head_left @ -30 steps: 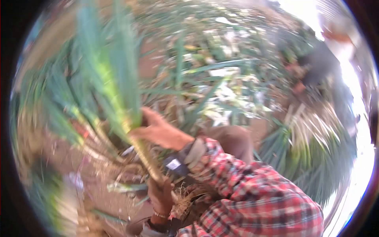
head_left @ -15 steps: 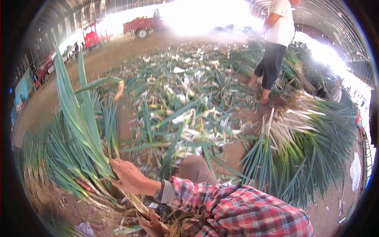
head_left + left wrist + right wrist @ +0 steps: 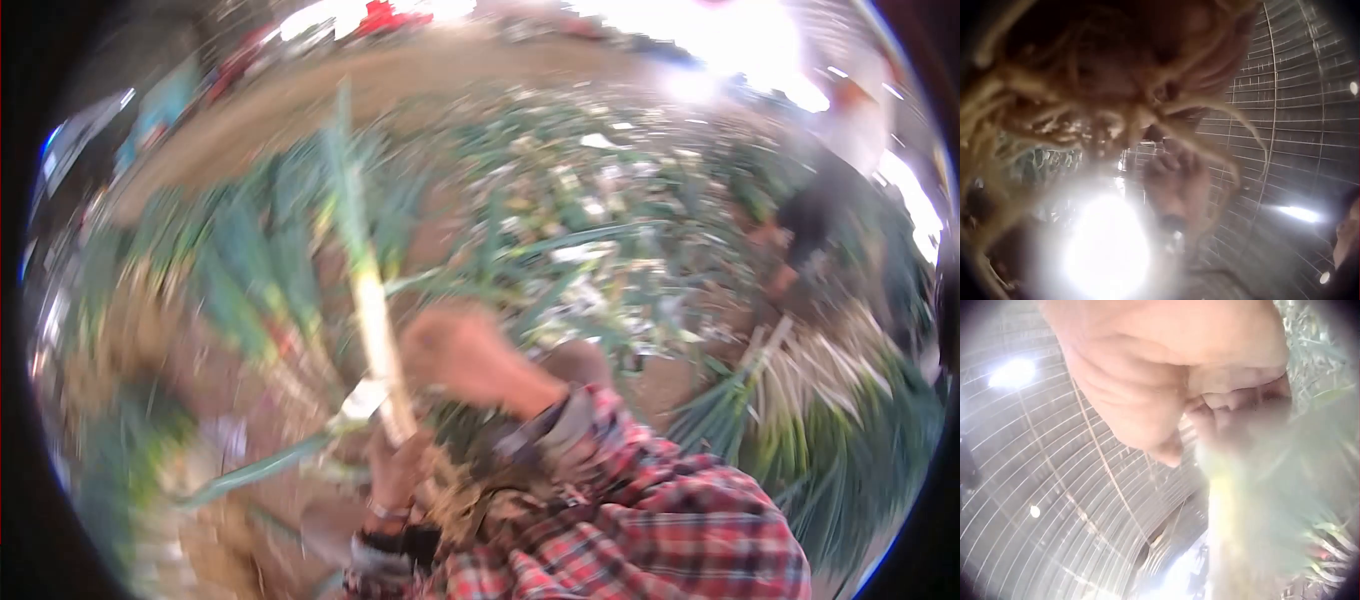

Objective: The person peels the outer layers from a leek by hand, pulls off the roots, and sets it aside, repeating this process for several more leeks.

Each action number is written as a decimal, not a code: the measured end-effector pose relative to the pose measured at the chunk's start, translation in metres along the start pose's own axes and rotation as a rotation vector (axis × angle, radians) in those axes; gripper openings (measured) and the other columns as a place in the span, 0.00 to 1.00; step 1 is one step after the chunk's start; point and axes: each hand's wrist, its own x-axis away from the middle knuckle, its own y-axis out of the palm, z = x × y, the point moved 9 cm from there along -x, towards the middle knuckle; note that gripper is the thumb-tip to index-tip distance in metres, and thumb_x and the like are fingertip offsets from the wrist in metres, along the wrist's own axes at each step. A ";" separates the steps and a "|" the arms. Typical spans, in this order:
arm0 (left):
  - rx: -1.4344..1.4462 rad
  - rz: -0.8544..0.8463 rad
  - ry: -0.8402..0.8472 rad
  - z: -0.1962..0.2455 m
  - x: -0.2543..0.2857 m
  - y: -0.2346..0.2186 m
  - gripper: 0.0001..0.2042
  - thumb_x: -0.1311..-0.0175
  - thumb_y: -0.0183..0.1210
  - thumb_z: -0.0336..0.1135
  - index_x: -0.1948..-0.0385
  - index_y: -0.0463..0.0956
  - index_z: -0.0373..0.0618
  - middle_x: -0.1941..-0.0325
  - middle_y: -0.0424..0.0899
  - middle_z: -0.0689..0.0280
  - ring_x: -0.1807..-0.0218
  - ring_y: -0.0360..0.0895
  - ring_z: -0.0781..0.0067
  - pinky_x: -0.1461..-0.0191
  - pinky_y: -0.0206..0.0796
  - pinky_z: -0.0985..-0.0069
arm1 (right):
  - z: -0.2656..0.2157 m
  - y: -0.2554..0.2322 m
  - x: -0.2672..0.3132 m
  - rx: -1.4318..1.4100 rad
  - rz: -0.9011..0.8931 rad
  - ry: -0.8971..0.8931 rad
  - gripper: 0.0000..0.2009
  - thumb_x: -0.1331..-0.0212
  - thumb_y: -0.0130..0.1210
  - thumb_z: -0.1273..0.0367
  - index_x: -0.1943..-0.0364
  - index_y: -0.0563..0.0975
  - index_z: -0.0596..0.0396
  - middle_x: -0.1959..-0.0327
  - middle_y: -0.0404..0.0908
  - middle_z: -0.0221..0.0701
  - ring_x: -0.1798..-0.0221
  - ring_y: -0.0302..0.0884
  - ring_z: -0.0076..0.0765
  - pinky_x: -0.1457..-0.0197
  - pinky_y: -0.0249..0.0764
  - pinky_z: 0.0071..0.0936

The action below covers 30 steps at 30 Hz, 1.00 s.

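My left hand grips a long green onion low on its pale stalk, near the root end. The onion stands nearly upright, green leaves at the top. Its tangled roots cross the left wrist view close to the lens. A loose leaf with a white base slants down and left from the stalk. My right hand is just right of the stalk, blurred, fingers bent. In the right wrist view a blurred green and white shape lies below its fingers; I cannot tell whether they hold it.
Unpeeled green onions lie in bunches on the left. A large pile of onions with whitish stalks lies on the right. Stripped leaves litter the ground ahead. Another person stands at the back right.
The right hand has come off the leafy part of the onion, down and to the right. The onion looks slimmer, and a leaf now hangs off to its left. The head view has swung and blurred.
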 end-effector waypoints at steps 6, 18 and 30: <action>0.250 -0.104 0.081 0.006 0.031 0.039 0.18 0.40 0.65 0.31 0.50 0.71 0.40 0.73 0.75 0.72 0.79 0.71 0.83 0.77 0.63 0.83 | -0.007 -0.005 -0.021 -0.675 0.110 0.007 0.21 0.33 0.52 0.51 0.53 0.75 0.56 0.64 0.75 0.27 0.64 0.73 0.19 0.63 0.71 0.24; -0.485 -0.174 -0.168 0.013 0.052 -0.026 0.25 0.36 0.60 0.49 0.45 0.72 0.39 0.51 0.79 0.63 0.53 0.76 0.71 0.48 0.69 0.73 | -0.020 0.057 -0.033 -1.289 -0.084 0.163 0.14 0.40 0.61 0.68 0.54 0.71 0.55 0.62 0.79 0.27 0.61 0.74 0.20 0.57 0.71 0.21; -0.134 0.225 0.487 0.251 -0.004 -0.014 0.15 0.33 0.58 0.36 0.50 0.74 0.38 0.57 0.81 0.64 0.58 0.79 0.75 0.56 0.71 0.76 | -0.101 0.066 -0.043 -1.061 -0.441 -0.016 0.20 0.44 0.60 0.69 0.47 0.72 0.59 0.53 0.75 0.29 0.53 0.72 0.23 0.49 0.68 0.23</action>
